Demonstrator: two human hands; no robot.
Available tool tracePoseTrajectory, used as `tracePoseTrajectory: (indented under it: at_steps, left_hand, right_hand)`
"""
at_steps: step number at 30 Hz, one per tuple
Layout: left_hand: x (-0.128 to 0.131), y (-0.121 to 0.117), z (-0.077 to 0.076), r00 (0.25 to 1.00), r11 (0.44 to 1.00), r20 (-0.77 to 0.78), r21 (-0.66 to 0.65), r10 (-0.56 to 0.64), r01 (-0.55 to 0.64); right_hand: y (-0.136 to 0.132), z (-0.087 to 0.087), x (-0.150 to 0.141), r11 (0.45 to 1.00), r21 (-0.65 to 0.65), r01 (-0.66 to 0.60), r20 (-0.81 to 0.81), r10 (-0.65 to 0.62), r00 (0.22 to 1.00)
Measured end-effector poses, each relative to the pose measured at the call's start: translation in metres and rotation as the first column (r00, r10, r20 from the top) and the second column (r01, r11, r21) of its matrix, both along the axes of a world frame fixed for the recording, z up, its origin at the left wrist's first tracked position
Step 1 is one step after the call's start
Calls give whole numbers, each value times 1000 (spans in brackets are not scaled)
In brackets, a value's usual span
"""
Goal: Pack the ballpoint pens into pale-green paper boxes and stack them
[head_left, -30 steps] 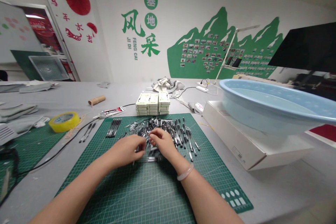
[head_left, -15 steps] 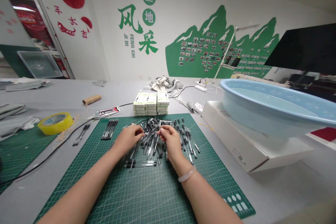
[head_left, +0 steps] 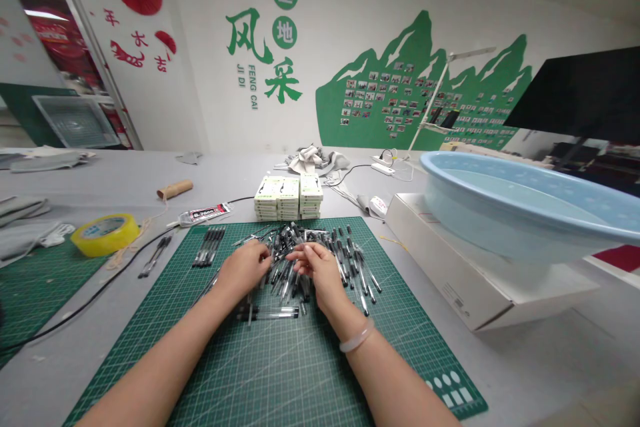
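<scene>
A heap of black-capped clear pens (head_left: 345,255) lies on a green cutting mat (head_left: 280,367). Both my hands rest in the heap. My left hand (head_left: 243,268) has its fingers curled around some pens at the heap's left side. My right hand (head_left: 317,269), with a pale bangle on the wrist, pinches a pen between thumb and fingers. A few pens (head_left: 270,312) lie side by side just in front of my hands. A neat row of pens (head_left: 209,245) sits at the mat's back left.
Small white-and-green boxes (head_left: 289,197) are stacked behind the mat. A glue tube (head_left: 203,215), yellow tape roll (head_left: 105,233), cardboard tube (head_left: 175,189) and black cable (head_left: 90,297) lie to the left. A light-blue basin (head_left: 525,203) sits on a white box (head_left: 450,260) to the right.
Both hands went from the near side of the heap into its middle. Several pens now lie together in front of them. The view shifted slightly.
</scene>
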State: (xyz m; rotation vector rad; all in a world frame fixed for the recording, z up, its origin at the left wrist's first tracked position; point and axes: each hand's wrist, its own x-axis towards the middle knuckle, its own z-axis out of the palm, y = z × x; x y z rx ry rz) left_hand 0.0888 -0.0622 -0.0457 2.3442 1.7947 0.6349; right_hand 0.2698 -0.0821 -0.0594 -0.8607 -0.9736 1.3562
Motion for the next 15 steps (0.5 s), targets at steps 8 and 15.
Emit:
tracePoseTrajectory:
  at_steps: [8,15]
  left_hand:
    - [-25,13,13,495,955,848,-275,189,107]
    - [-11,0,29,116,936,983,-171,142,309]
  right_hand:
    - [0,-7,-6,994,59,-88,3,88,996]
    - [-5,-8,-13,967,108,-230,69,224,972]
